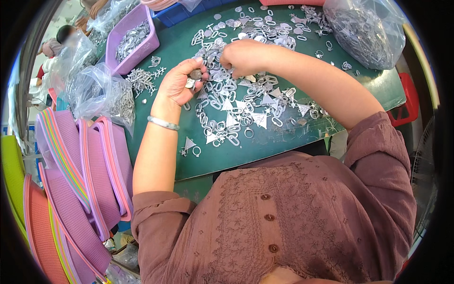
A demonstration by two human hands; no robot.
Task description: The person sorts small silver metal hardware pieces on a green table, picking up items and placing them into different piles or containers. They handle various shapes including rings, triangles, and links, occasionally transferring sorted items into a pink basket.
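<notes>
My left hand [179, 83] is turned palm up at the left side of a heap of small silver metal pieces [255, 97]. Its fingers curl around a few small metal discs [190, 83]. Over the middle of the heap, my right hand [242, 57] points down with its fingers drawn together among the pieces; whatever they pinch is hidden. Ovals, rings, triangles and round discs are mixed in the heap on the green table [203, 163]. One triangle piece [189, 144] and a ring [196, 151] lie apart near the front edge.
A purple basket [150, 41] of metal pieces stands at the far left, near clear bags [101, 90] of more parts. Another full bag [366, 35] sits at the far right. Stacked plastic baskets [101, 175] lean beside the table's left edge. A red stool [407, 99] is at right.
</notes>
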